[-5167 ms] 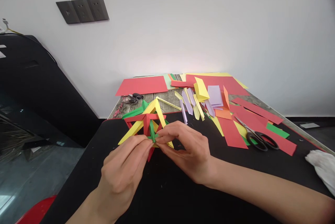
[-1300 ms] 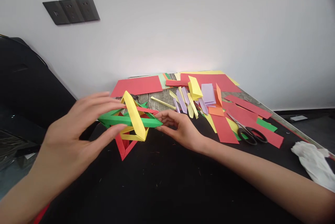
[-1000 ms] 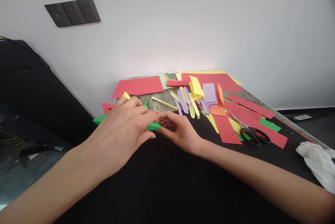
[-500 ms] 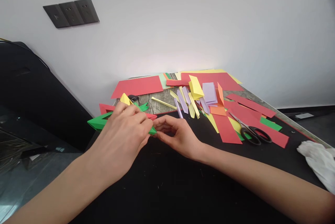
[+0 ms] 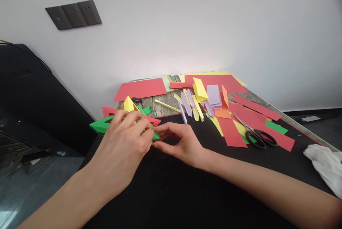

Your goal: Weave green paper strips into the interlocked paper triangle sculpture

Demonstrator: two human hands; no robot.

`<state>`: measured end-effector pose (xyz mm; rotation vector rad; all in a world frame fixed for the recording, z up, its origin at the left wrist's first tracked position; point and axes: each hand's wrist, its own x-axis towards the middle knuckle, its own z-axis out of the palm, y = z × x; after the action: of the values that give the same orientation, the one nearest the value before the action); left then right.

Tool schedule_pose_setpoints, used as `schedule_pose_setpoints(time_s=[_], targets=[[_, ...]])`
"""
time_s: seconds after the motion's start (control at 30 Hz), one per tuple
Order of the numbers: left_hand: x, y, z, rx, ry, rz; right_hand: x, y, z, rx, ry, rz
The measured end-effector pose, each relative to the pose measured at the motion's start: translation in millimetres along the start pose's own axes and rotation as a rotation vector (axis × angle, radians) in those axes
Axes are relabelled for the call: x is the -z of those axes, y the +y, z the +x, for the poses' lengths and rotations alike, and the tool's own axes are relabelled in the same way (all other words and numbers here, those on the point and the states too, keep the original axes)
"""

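Observation:
A folded paper flower (image 5: 100, 126) with green, red and yellow pointed petals sits at the left of the black mat. My left hand (image 5: 128, 138) is closed over its near side and hides much of it. Thumb and fingers of my right hand (image 5: 180, 141) come together at the right end of the flower, just under a green petal tip. What exactly these fingertips pinch is hidden behind the left hand. A yellow peak and a small green forked piece (image 5: 145, 110) rise behind the left knuckles.
Folded purple strips (image 5: 186, 103) and yellow strips (image 5: 197, 107) lie beyond my right hand. Scissors (image 5: 258, 136) rest on red paper pieces (image 5: 232, 132) to the right. A white cloth (image 5: 324, 164) is at the right edge. A wall (image 5: 171, 25) stands behind the table.
My right fingertips have shifted slightly left and down along the flower's edge. The left hand has moved a little down and left, showing more of the yellow peak.

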<state>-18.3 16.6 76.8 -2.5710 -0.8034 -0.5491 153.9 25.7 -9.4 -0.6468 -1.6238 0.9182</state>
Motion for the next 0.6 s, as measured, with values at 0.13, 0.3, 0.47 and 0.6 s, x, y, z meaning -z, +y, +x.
schedule_pose_setpoints(time_s=[0.13,0.3,0.47,0.6], targets=[[0.5,0.4,-2.0,-0.05,-0.006,0.058,-2.1,-2.5,-1.4,0.069,0.026,-0.079],[-1.2,3.1,-5.9,-0.046,0.049,0.096,-3.8,-4.1,-4.4,0.083,0.04,-0.122],[-5.4,5.7,-6.0,-0.014,0.024,0.054,-2.6,-4.6,-5.6,0.099,0.058,-0.177],[4.9,4.8,-8.2,0.064,0.07,-0.123,-1.0,-2.8,-7.0,0.033,0.072,-0.195]])
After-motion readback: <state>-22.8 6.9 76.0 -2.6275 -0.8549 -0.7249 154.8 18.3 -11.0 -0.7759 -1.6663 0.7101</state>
